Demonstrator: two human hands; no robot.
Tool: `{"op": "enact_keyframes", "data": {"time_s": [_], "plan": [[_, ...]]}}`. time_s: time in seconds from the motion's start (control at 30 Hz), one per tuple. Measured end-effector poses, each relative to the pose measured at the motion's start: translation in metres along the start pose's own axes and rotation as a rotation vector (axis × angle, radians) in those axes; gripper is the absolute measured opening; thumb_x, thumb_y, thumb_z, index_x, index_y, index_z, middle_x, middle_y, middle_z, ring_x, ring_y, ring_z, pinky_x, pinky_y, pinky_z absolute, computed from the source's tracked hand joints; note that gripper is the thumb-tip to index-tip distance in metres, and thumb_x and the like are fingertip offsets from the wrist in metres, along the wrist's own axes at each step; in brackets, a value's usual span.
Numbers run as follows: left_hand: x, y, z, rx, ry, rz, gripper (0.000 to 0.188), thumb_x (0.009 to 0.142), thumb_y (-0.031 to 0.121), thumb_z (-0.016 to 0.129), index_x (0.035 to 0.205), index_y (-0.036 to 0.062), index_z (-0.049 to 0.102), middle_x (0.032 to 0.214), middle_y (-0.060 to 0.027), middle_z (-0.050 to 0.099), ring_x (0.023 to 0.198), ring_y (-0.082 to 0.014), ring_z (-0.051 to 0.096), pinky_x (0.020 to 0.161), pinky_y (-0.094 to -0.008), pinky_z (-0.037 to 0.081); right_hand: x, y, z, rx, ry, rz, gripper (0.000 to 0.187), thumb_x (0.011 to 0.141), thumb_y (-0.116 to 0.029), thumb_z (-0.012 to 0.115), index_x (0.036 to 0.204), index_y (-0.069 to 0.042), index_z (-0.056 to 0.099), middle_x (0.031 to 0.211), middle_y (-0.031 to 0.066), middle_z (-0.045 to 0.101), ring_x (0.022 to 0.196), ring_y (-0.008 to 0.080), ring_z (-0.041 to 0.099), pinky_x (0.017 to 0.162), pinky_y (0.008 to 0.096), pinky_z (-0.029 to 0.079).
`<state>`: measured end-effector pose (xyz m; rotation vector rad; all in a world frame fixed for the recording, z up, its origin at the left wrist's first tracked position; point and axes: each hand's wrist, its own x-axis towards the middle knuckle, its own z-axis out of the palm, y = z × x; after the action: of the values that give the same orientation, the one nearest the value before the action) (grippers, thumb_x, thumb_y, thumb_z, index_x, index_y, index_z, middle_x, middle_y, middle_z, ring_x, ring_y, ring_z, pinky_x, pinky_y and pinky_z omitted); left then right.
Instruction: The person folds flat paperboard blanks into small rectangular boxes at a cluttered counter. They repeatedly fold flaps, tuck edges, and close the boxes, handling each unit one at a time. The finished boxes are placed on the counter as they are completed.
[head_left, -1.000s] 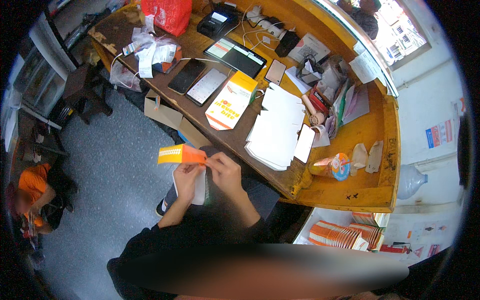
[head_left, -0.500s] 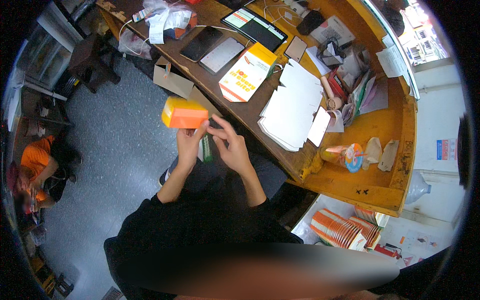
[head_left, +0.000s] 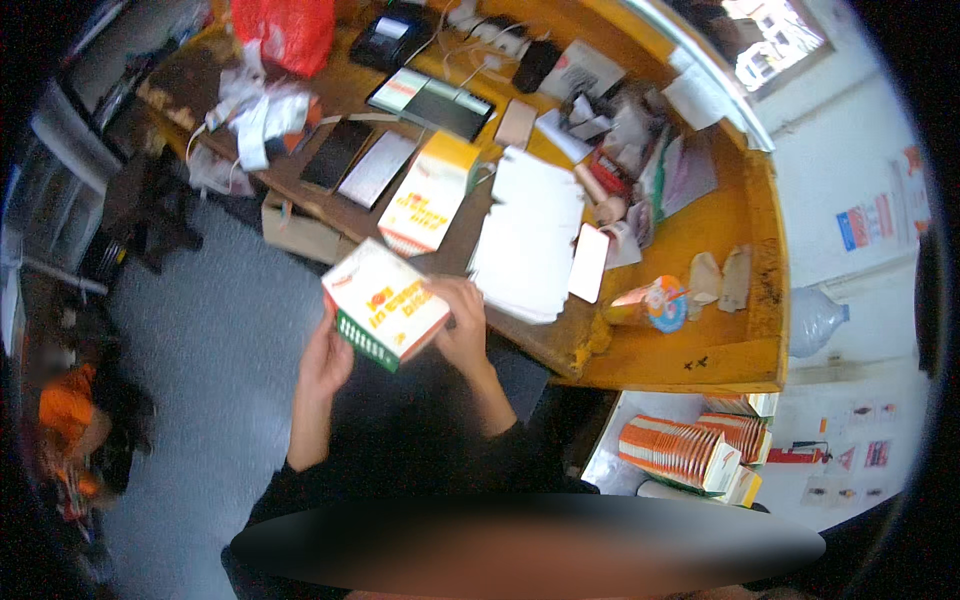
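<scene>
Both hands were closed on one small box, one at each side. The left hand (head_left: 326, 358) gripped the box (head_left: 385, 300) at its left end, beside the green side panel. The right hand (head_left: 462, 318) gripped it at the opposite side, fingers curled over the right edge; the fingertips of both hands were partly hidden. The box was held tilted in front of the person, above the floor and just off the near edge of the desk (head_left: 545, 345). Its white face with yellow and red print was turned up; a green panel faced the lower left and an orange-red edge showed at lower right. Slight motion blur noted.

On the desk, near the held box, stood a second box (head_left: 425, 205) with similar print and a yellow upper part. To its right lay a stack of white card (head_left: 527, 235), with a white phone (head_left: 589, 262) at the stack's right edge. To its left lay a phone with a pale screen (head_left: 377, 168) and, next to that, a black phone (head_left: 335, 155). A tablet (head_left: 430, 102) lay behind them. A drink cup (head_left: 645, 304) lay at the right end. Below the desk, orange-and-white cartons (head_left: 670, 455) were stacked in a row.
</scene>
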<state>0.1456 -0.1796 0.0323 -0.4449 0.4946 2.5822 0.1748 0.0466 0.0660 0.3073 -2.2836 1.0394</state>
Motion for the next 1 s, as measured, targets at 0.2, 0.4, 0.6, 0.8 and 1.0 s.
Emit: {"op": "enact_keyframes", "data": {"time_s": [0.2,0.4,0.6,0.8,1.0], "plan": [[-0.046,0.033,0.052,1.007,-0.195,-0.31,0.053,0.103,0.049,0.039,0.098,0.0028,0.065,0.071,-0.0098,0.068,0.061,-0.0147,0.067,0.06,-0.026,0.054,0.005,-0.002,-0.021,-0.001,0.125,0.478,0.026,0.079,-0.007,0.068,0.105,-0.005,0.065,0.099,0.0128,0.069,0.09,0.0321,0.065,0.078,0.038,0.05],[-0.029,0.041,0.056,1.187,-0.018,0.175,0.04,0.104,0.035,0.046,0.092,0.0015,0.064,0.069,-0.0032,0.063,0.058,-0.0096,0.059,0.055,-0.0236,0.047,0.029,0.075,-0.084,-0.176,0.165,0.721,0.039,0.087,-0.024,0.071,0.113,0.004,0.062,0.09,0.0173,0.069,0.081,0.0204,0.062,0.077,0.0337,0.05],[0.026,0.039,-0.002,1.225,0.046,0.353,0.035,0.1,0.034,0.054,0.115,0.0024,0.055,0.081,-0.0048,0.067,0.064,-0.0123,0.062,0.058,-0.0274,0.05,0.049,0.176,-0.151,-0.504,-0.177,0.98,0.056,0.075,-0.038,0.076,0.112,0.002,0.064,0.106,0.0252,0.068,0.101,0.0401,0.065,0.09,0.0455,0.049],[0.176,0.08,-0.031,1.075,0.522,0.875,0.052,0.097,0.03,0.056,0.129,-0.009,0.041,0.126,-0.0284,0.052,0.108,-0.0374,0.059,0.089,-0.041,0.049,0.117,0.15,-0.156,-0.922,-0.175,0.771,0.078,0.079,-0.036,0.076,0.14,-0.001,0.041,0.112,0.0277,0.064,0.105,0.0433,0.062,0.089,0.0489,0.048],[0.271,0.115,0.009,0.809,0.897,0.815,0.07,0.099,0.047,0.045,0.142,-0.0042,0.025,0.14,-0.0324,0.03,0.12,-0.0487,0.047,0.096,-0.0523,0.042,0.233,0.08,-0.054,-0.686,-0.388,0.301,0.053,0.085,-0.031,0.072,0.128,-0.004,0.056,0.092,0.0195,0.072,0.089,0.0367,0.069,0.077,0.0439,0.053]]}}
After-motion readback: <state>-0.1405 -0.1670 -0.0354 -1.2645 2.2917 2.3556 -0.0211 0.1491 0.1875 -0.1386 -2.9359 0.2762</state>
